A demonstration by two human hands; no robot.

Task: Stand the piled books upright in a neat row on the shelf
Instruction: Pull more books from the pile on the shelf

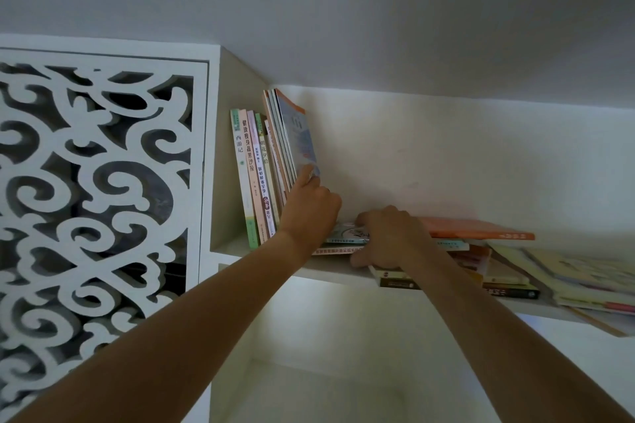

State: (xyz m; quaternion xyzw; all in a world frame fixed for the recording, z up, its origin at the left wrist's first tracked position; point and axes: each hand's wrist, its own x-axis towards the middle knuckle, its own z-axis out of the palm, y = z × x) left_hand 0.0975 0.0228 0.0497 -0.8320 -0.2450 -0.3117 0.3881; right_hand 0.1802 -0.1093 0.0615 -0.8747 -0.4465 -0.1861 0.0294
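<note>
Several books stand upright (pixel 261 175) at the left end of the white shelf (pixel 336 274); the right-hand ones lean left. My left hand (pixel 311 208) presses against the outermost thin book with the orange-topped cover (pixel 297 134), thumb on its lower edge, propping the row. To the right lies a pile of flat books (pixel 481 233) with an orange one on top. My right hand (pixel 388 237) grips the left end of this pile, fingers on top and thumb under the front edge. A second loose pile (pixel 580 282) lies at the far right.
A white cabinet door with carved scroll fretwork (pixel 96 189) fills the left side, and its side panel bounds the shelf's left end. A white wall backs the shelf. Below the shelf is an open white compartment (pixel 326 371).
</note>
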